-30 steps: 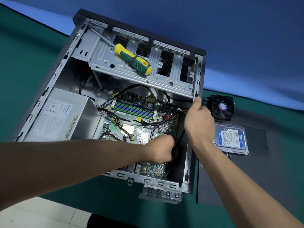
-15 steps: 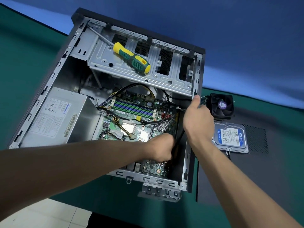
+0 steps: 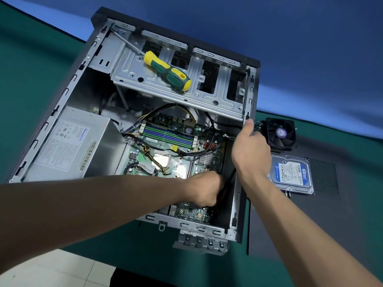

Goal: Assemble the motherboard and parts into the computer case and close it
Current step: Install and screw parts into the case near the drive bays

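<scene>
The open computer case (image 3: 68, 96) lies on its side with the green motherboard (image 3: 165, 137) seated inside. My left hand (image 3: 205, 189) reaches into the case's lower right and curls round black cables (image 3: 228, 183) by the board's edge. Its fingertips are hidden. My right hand (image 3: 248, 150) grips the case's right rim, thumb up along the metal edge. A grey power supply (image 3: 70, 146) sits in the case's left part. Black and yellow cables (image 3: 199, 154) loop across the board.
A yellow-green screwdriver (image 3: 167, 71) lies on the drive cage (image 3: 207, 100). Right of the case sit a black cooler fan (image 3: 279, 133) and a blue-labelled hard drive (image 3: 292, 172), on the dark side panel (image 3: 342, 204). Green mat (image 3: 31, 69) covers the table.
Both hands stay where they were. The view has shifted slightly, nothing else has visibly moved.
</scene>
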Demonstrator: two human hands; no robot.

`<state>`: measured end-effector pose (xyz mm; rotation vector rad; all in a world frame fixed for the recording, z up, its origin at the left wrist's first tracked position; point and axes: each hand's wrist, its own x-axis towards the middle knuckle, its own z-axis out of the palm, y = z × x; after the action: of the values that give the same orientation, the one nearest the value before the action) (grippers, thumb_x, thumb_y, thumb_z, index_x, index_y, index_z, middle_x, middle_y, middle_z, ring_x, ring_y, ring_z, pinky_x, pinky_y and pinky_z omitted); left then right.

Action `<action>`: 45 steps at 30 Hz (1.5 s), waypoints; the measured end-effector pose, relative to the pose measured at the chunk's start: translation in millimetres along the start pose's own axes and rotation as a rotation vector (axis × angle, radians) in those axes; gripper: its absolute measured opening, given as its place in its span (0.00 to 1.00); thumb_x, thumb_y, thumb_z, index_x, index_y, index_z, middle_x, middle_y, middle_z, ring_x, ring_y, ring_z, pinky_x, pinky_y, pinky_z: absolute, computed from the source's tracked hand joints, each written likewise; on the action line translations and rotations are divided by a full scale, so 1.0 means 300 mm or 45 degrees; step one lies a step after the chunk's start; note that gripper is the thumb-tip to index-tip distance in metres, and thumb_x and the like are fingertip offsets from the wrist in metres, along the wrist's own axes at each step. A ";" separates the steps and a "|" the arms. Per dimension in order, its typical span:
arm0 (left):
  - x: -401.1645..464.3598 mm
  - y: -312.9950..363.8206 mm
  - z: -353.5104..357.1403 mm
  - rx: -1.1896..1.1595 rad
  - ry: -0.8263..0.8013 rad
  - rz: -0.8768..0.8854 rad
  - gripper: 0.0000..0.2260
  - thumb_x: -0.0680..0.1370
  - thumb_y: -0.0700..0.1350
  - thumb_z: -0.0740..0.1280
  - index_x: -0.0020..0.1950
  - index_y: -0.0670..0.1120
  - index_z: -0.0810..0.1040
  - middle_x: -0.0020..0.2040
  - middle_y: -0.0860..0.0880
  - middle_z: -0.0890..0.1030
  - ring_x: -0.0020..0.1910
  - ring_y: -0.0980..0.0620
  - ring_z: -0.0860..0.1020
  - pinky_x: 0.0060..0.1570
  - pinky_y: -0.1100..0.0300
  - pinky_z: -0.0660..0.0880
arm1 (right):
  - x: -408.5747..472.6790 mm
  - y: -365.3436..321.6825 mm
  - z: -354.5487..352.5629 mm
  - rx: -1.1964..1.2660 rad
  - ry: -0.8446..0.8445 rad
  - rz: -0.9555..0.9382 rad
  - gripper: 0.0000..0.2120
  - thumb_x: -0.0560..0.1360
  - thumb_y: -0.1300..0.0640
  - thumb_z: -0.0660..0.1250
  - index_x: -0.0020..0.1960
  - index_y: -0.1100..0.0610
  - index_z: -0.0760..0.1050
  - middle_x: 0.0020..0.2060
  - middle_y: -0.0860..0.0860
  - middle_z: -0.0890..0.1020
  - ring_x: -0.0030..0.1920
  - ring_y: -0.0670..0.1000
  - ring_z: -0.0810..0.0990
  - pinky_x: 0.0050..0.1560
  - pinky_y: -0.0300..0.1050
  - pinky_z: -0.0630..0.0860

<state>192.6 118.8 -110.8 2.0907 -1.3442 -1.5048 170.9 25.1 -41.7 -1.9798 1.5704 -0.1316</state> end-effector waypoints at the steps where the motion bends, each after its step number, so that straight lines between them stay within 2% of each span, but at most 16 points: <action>1: -0.002 0.000 -0.001 -0.004 -0.002 -0.007 0.05 0.70 0.28 0.61 0.40 0.33 0.76 0.27 0.46 0.71 0.22 0.52 0.70 0.14 0.69 0.62 | 0.000 0.000 0.000 0.001 0.001 0.000 0.29 0.81 0.41 0.44 0.58 0.62 0.74 0.52 0.59 0.80 0.44 0.55 0.69 0.46 0.47 0.63; 4: -0.003 0.001 -0.007 -0.028 0.007 -0.033 0.05 0.71 0.29 0.62 0.41 0.31 0.77 0.27 0.46 0.71 0.22 0.52 0.71 0.15 0.68 0.64 | -0.001 0.000 -0.002 -0.002 0.005 0.003 0.29 0.81 0.41 0.44 0.57 0.61 0.75 0.52 0.58 0.79 0.44 0.55 0.69 0.45 0.47 0.63; 6: -0.002 0.000 -0.010 -0.033 0.011 -0.034 0.04 0.71 0.29 0.63 0.37 0.34 0.75 0.24 0.47 0.70 0.21 0.52 0.70 0.15 0.68 0.63 | -0.002 0.000 -0.002 -0.006 0.007 0.001 0.29 0.81 0.41 0.44 0.57 0.61 0.75 0.51 0.58 0.79 0.44 0.55 0.69 0.45 0.47 0.63; 8: -0.002 -0.002 -0.008 -0.034 0.013 -0.021 0.09 0.72 0.31 0.65 0.32 0.38 0.72 0.22 0.48 0.69 0.20 0.54 0.70 0.15 0.68 0.63 | -0.001 0.001 -0.001 -0.008 0.008 -0.001 0.29 0.81 0.41 0.44 0.57 0.62 0.75 0.51 0.58 0.79 0.44 0.55 0.69 0.45 0.47 0.62; 11: -0.001 -0.007 -0.008 0.008 -0.006 -0.015 0.10 0.75 0.37 0.69 0.34 0.38 0.73 0.23 0.49 0.70 0.21 0.55 0.71 0.17 0.66 0.66 | 0.000 0.000 -0.001 -0.008 0.004 0.002 0.29 0.81 0.41 0.44 0.57 0.62 0.75 0.48 0.57 0.78 0.44 0.55 0.69 0.45 0.47 0.62; 14: 0.003 -0.010 -0.012 0.019 0.000 -0.002 0.12 0.75 0.39 0.69 0.33 0.38 0.74 0.24 0.49 0.71 0.22 0.56 0.70 0.17 0.69 0.66 | 0.000 -0.001 -0.002 -0.013 0.001 0.002 0.29 0.81 0.41 0.44 0.58 0.61 0.74 0.45 0.55 0.75 0.43 0.55 0.69 0.44 0.47 0.62; 16: 0.002 -0.012 -0.018 0.015 -0.002 0.016 0.13 0.75 0.39 0.69 0.32 0.36 0.74 0.24 0.49 0.70 0.22 0.57 0.69 0.16 0.72 0.63 | 0.000 -0.001 -0.002 -0.019 0.002 0.002 0.30 0.81 0.41 0.44 0.58 0.61 0.74 0.48 0.56 0.78 0.44 0.55 0.69 0.45 0.47 0.63; 18: -0.001 -0.015 -0.027 -0.034 -0.007 0.018 0.11 0.76 0.39 0.69 0.39 0.31 0.78 0.25 0.48 0.71 0.22 0.58 0.69 0.15 0.73 0.61 | -0.002 -0.002 -0.001 -0.017 -0.001 0.004 0.30 0.81 0.41 0.44 0.58 0.61 0.74 0.50 0.57 0.79 0.44 0.55 0.69 0.45 0.47 0.62; 20: -0.001 -0.020 -0.033 -0.076 0.017 0.022 0.10 0.75 0.39 0.70 0.42 0.30 0.79 0.26 0.47 0.72 0.22 0.58 0.69 0.16 0.72 0.62 | -0.003 -0.004 -0.003 -0.014 -0.004 0.004 0.29 0.81 0.41 0.44 0.58 0.61 0.74 0.51 0.57 0.79 0.44 0.55 0.69 0.45 0.47 0.62; 24: 0.003 -0.025 -0.037 -0.093 0.063 0.014 0.10 0.74 0.40 0.72 0.40 0.33 0.78 0.27 0.47 0.73 0.24 0.55 0.70 0.21 0.67 0.67 | -0.004 -0.006 -0.007 -0.019 -0.007 -0.004 0.29 0.81 0.41 0.44 0.59 0.62 0.74 0.53 0.59 0.79 0.44 0.54 0.68 0.45 0.47 0.62; 27: 0.003 -0.023 -0.037 -0.060 0.045 0.011 0.11 0.74 0.41 0.72 0.38 0.33 0.78 0.28 0.47 0.74 0.23 0.57 0.70 0.19 0.70 0.65 | -0.005 -0.008 -0.009 -0.021 -0.013 -0.001 0.29 0.82 0.42 0.44 0.59 0.61 0.74 0.54 0.58 0.79 0.44 0.54 0.68 0.45 0.46 0.61; 30: 0.002 -0.018 -0.035 0.032 0.038 0.053 0.15 0.74 0.40 0.71 0.29 0.37 0.72 0.24 0.48 0.70 0.20 0.59 0.68 0.16 0.73 0.60 | -0.005 -0.008 -0.008 -0.017 -0.018 0.008 0.29 0.81 0.41 0.44 0.60 0.61 0.74 0.54 0.58 0.79 0.45 0.55 0.69 0.46 0.47 0.63; 33: 0.003 -0.012 -0.029 0.100 0.015 0.077 0.14 0.75 0.40 0.71 0.31 0.37 0.72 0.24 0.48 0.69 0.22 0.57 0.69 0.16 0.73 0.62 | -0.004 -0.008 -0.008 -0.018 -0.021 0.009 0.30 0.81 0.41 0.43 0.61 0.62 0.73 0.56 0.59 0.79 0.47 0.56 0.71 0.47 0.48 0.63; 38: 0.003 -0.015 -0.034 0.164 0.051 0.107 0.20 0.74 0.42 0.71 0.25 0.42 0.68 0.21 0.49 0.68 0.21 0.58 0.69 0.19 0.70 0.65 | -0.007 -0.010 -0.009 -0.030 -0.016 0.010 0.30 0.81 0.41 0.43 0.61 0.61 0.74 0.56 0.59 0.79 0.47 0.55 0.70 0.47 0.48 0.62; 45: 0.000 -0.012 -0.038 0.156 0.045 0.091 0.19 0.75 0.41 0.70 0.26 0.41 0.69 0.22 0.49 0.69 0.20 0.58 0.70 0.18 0.71 0.66 | -0.005 -0.010 -0.009 -0.025 -0.016 0.019 0.29 0.81 0.41 0.44 0.60 0.61 0.74 0.56 0.59 0.79 0.46 0.55 0.69 0.47 0.49 0.62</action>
<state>204.1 117.3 -108.1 2.1062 -1.5170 -1.3831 172.0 25.7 -37.6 -1.9795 1.5839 -0.0975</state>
